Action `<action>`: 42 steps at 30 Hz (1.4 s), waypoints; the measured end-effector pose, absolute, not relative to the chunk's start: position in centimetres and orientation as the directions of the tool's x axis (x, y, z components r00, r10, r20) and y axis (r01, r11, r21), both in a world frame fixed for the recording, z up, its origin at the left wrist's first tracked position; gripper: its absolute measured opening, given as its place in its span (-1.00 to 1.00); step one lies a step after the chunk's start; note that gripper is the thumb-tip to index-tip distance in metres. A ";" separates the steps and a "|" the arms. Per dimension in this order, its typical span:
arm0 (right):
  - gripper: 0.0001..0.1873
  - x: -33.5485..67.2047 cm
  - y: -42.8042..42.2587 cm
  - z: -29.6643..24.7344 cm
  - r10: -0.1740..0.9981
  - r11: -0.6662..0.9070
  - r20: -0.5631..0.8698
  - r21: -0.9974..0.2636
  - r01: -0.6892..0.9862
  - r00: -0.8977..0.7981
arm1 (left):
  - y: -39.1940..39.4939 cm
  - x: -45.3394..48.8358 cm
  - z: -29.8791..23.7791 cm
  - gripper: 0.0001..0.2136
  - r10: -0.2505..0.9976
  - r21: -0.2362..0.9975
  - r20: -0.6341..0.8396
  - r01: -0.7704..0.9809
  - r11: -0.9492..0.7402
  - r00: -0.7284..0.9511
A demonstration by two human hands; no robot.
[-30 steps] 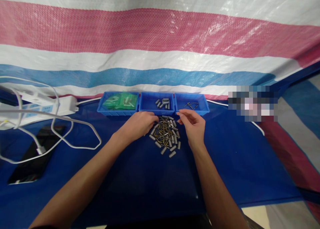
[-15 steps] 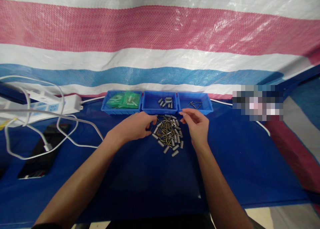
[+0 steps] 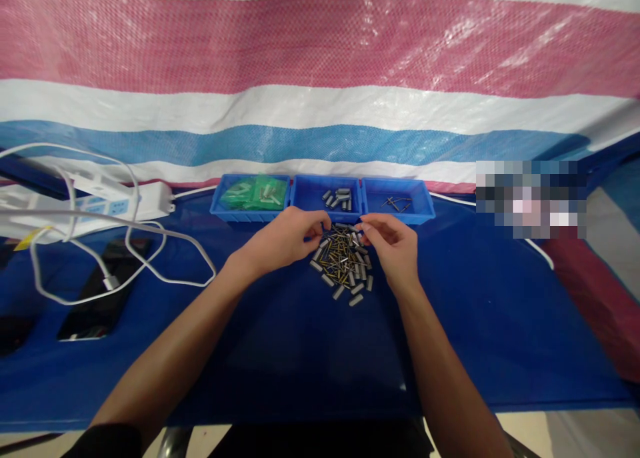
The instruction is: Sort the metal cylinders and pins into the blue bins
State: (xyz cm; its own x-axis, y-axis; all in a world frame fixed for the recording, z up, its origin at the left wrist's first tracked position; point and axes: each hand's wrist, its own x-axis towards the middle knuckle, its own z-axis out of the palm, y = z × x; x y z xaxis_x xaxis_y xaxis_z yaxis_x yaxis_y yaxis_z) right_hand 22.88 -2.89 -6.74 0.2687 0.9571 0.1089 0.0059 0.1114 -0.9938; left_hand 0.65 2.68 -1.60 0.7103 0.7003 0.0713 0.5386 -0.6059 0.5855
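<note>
Picking from a tangled pile of metal pins and sleeves [image 3: 344, 263] seems to go best with a light fingertip pinch on one piece at a time, lifted straight off the top so the others are not dragged along.

The pile lies on the blue table cover [image 3: 300, 351] at the centre of the frame. The left hand [image 3: 283, 241] touches its upper left edge and the right hand [image 3: 395, 246] its upper right edge, so the pile sits between and just below the two sets of fingertips. Both hands have thumb and fingers drawn narrowly together. Whether either holds a piece is too small to tell.

Just above the pile stand three blue trays side by side:
- The middle tray [image 3: 326, 213] holds grey sleeves [image 3: 339, 198].
- The right tray [image 3: 400, 214] holds thin pins [image 3: 396, 203].
- The left tray [image 3: 247, 214] holds green bags [image 3: 255, 193].

A white power strip [image 3: 120, 201] and a dark phone [image 3: 103, 288] lie at the left of the frame.
</note>
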 end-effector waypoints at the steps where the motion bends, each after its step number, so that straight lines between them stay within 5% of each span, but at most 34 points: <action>1: -0.85 22.8 -3.0 -6.7 0.964 0.110 0.110 -0.994 0.013 0.240 | 2.7 0.7 -1.5 -0.79 0.697 0.606 0.108 0.509 -0.611 0.709; 12: -0.81 22.8 -3.0 -7.1 0.990 0.098 0.090 -0.993 -0.072 0.107 | 2.7 1.2 -1.6 -0.81 0.667 0.630 0.355 0.360 -0.689 0.655; 27: -0.69 22.5 -3.1 -6.4 0.995 0.073 0.067 -0.993 -0.089 0.073 | 2.3 1.3 -0.9 -0.78 0.791 0.788 0.310 0.324 -0.524 0.527; 42: -0.77 22.4 -3.0 -7.0 0.999 0.006 -0.002 -0.985 -0.174 0.049 | 2.3 1.5 -1.5 -0.86 0.745 0.708 0.369 0.352 -0.613 0.556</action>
State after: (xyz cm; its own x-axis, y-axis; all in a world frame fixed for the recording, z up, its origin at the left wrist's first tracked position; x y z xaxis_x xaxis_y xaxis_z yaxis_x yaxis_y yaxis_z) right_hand 22.37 -2.97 -6.96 0.0485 0.9988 -0.0020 -0.1743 0.0065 -0.9847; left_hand 1.53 2.28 -1.46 0.5560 0.7450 0.3686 0.3517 -0.6127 0.7077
